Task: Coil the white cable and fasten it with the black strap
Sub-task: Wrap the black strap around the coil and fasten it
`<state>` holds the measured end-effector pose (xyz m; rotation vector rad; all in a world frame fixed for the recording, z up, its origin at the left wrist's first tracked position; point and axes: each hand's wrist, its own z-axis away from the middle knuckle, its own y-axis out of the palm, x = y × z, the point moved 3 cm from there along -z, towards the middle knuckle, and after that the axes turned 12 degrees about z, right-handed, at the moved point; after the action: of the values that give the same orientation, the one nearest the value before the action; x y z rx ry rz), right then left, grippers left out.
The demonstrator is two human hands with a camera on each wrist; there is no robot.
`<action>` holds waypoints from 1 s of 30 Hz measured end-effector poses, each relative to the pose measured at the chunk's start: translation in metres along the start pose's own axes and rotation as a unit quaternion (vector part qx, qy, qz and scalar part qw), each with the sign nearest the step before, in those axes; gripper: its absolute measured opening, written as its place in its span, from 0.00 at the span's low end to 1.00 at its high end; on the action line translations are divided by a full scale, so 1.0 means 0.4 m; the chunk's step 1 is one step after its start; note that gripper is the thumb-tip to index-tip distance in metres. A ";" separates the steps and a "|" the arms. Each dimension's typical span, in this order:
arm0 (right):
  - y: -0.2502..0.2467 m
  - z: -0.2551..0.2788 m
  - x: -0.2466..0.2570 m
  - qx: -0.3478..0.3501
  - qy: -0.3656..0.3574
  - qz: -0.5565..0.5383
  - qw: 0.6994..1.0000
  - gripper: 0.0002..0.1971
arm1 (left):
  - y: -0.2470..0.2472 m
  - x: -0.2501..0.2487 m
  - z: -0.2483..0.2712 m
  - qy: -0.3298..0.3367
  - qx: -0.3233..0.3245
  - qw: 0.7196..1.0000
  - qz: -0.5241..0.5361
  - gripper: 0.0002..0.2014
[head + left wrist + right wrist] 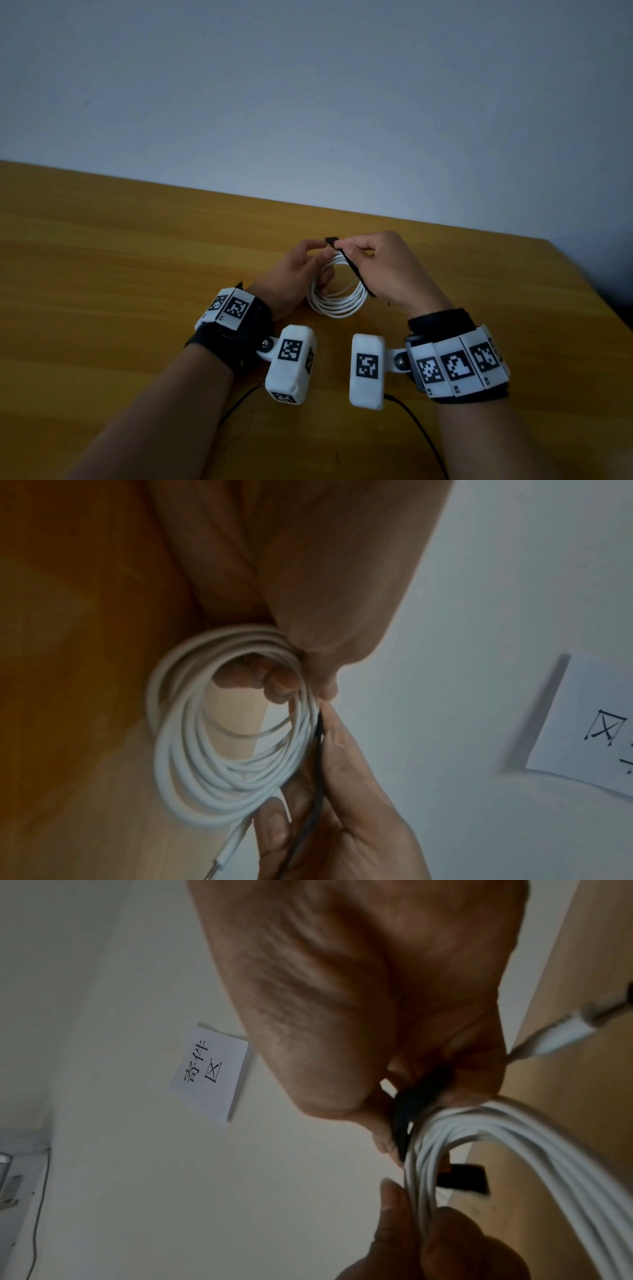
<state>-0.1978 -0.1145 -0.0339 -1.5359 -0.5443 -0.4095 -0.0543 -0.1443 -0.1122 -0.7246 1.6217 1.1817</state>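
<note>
The white cable (337,301) is wound into a coil of several loops and stands upright just above the wooden table (137,274). My left hand (320,251) grips its top left part, thumb outside and fingers (260,677) curled through the ring. My right hand (340,247) pinches the black strap (356,274), which runs down across the coil's right side. The strap's upper end sticks out between both hands' fingertips. In the right wrist view the strap (411,1104) lies against the cable bundle (479,1145). A white plug (226,856) hangs free from the coil.
The table meets a plain wall (308,102) at the back and ends at its right edge (582,274). A paper note (209,1074) with writing hangs on the wall. Thin black wires (411,421) from the wrist cameras trail over the table near me.
</note>
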 end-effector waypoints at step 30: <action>-0.003 0.012 -0.009 -0.076 -0.001 0.137 0.988 0.14 | -0.006 -0.002 -0.001 0.013 0.015 0.999 -0.039 0.18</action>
<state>-0.2018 -0.1102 -0.0351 -1.7304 -0.3028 -0.2409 -0.0522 -0.1454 -0.1125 -0.7810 1.6151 1.0932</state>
